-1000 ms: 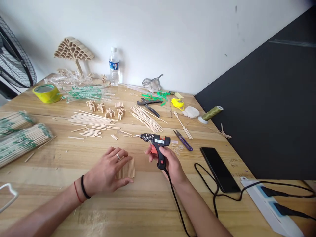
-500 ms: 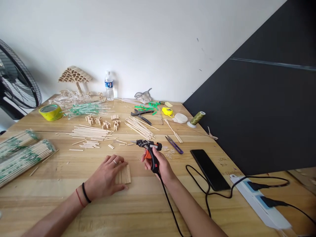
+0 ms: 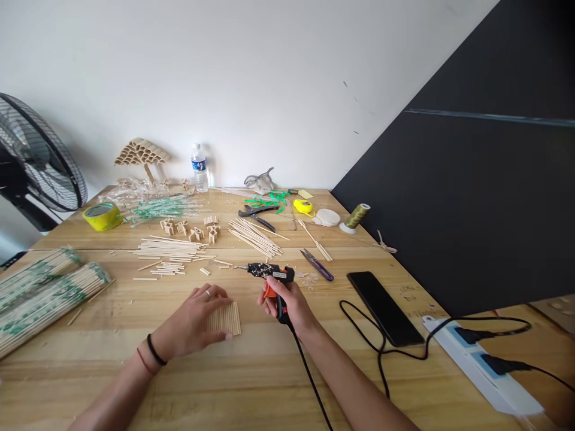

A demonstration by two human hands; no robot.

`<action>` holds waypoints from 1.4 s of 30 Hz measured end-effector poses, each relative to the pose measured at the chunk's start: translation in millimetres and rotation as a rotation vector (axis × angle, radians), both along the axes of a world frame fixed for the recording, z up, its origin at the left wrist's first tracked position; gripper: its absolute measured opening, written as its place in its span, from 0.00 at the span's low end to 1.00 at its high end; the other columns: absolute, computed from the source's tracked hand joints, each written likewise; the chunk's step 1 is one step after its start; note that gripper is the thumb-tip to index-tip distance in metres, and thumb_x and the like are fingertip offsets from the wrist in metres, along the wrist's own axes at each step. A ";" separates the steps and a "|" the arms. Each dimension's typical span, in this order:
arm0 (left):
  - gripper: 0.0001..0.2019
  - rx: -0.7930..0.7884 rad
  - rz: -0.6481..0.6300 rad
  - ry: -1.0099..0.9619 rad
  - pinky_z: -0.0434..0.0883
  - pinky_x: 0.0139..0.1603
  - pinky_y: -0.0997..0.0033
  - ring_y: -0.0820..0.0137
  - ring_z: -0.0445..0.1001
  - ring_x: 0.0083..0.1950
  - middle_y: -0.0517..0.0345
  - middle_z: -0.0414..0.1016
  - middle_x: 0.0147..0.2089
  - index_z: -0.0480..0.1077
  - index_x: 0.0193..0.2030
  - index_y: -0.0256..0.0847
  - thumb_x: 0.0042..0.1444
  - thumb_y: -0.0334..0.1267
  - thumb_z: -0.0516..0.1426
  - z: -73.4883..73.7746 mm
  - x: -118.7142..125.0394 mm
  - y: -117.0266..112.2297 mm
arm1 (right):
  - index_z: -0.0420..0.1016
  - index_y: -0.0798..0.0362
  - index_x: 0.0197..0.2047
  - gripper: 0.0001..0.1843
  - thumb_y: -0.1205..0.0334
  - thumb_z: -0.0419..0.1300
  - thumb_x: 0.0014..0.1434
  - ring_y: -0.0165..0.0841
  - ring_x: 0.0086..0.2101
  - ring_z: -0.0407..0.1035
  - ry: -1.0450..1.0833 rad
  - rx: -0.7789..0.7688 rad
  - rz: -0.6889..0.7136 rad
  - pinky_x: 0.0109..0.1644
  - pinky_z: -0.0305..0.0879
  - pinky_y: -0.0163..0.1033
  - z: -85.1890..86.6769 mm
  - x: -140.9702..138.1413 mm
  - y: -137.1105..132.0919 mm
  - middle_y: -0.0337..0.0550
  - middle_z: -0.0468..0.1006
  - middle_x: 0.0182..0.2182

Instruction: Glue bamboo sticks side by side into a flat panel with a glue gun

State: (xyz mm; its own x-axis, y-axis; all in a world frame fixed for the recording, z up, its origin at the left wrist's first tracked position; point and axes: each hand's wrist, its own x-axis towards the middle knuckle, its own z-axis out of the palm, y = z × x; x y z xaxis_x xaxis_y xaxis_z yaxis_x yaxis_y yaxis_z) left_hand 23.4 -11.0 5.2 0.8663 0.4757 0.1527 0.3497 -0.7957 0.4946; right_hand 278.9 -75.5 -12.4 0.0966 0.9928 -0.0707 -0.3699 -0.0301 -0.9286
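My right hand (image 3: 290, 302) is wrapped round the handle of a black hot glue gun (image 3: 269, 272) with an orange trigger. Its metal nozzle points left, above the table, and a black cord runs down from the handle. Side by side on the table lies a flat row of short wooden sticks (image 3: 231, 318). Over its left part is my left hand (image 3: 197, 317), fingers at the far edge and thumb at the near edge, gripping the row. The palm hides some of the sticks.
Loose sticks (image 3: 168, 248), cut pieces (image 3: 171, 268) and small star-shaped stick pieces (image 3: 196, 234) lie beyond my hands. Purple snips (image 3: 317, 265), a phone (image 3: 384, 308) and a power strip (image 3: 487, 365) are on the right. Bagged sticks (image 3: 54, 302) lie left; a bottle (image 3: 200, 169) stands behind.
The glue gun has lowered slightly and tipped a little, with my thumb now higher on its handle. My left hand stays at the row of sticks. The whole view has shifted slightly.
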 end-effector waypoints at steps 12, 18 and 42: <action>0.12 0.064 0.083 -0.075 0.70 0.57 0.52 0.57 0.75 0.54 0.47 0.78 0.54 0.74 0.56 0.42 0.71 0.43 0.57 -4.6 0.2 -9.7 | 0.77 0.55 0.26 0.28 0.36 0.69 0.56 0.24 0.13 0.60 -0.106 -0.046 -0.046 0.19 0.60 0.34 -2.0 -5.7 -6.4 0.43 0.80 0.19; 0.09 0.085 0.105 -0.085 0.67 0.56 0.53 0.59 0.74 0.52 0.48 0.77 0.51 0.73 0.52 0.41 0.73 0.41 0.55 -3.5 1.6 -11.6 | 0.78 0.56 0.24 0.29 0.36 0.69 0.56 0.25 0.14 0.61 -0.149 -0.070 -0.044 0.19 0.60 0.34 -1.9 -9.4 -13.1 0.46 0.81 0.21; 0.09 0.105 0.140 -0.230 0.68 0.51 0.57 0.63 0.75 0.45 0.52 0.80 0.43 0.75 0.44 0.41 0.72 0.38 0.54 0.8 8.7 -19.0 | 0.76 0.53 0.25 0.27 0.36 0.70 0.55 0.27 0.14 0.61 -0.212 -0.101 -0.051 0.19 0.59 0.34 12.2 -15.5 -24.8 0.39 0.74 0.15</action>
State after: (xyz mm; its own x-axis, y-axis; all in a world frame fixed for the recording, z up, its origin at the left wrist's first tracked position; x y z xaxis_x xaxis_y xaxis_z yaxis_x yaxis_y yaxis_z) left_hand 32.1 -29.9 6.1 0.7304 0.5592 0.3922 0.3480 -0.7988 0.4907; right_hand 263.3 -100.3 -0.2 0.1695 0.9753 -0.1417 -0.1701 -0.1127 -0.9790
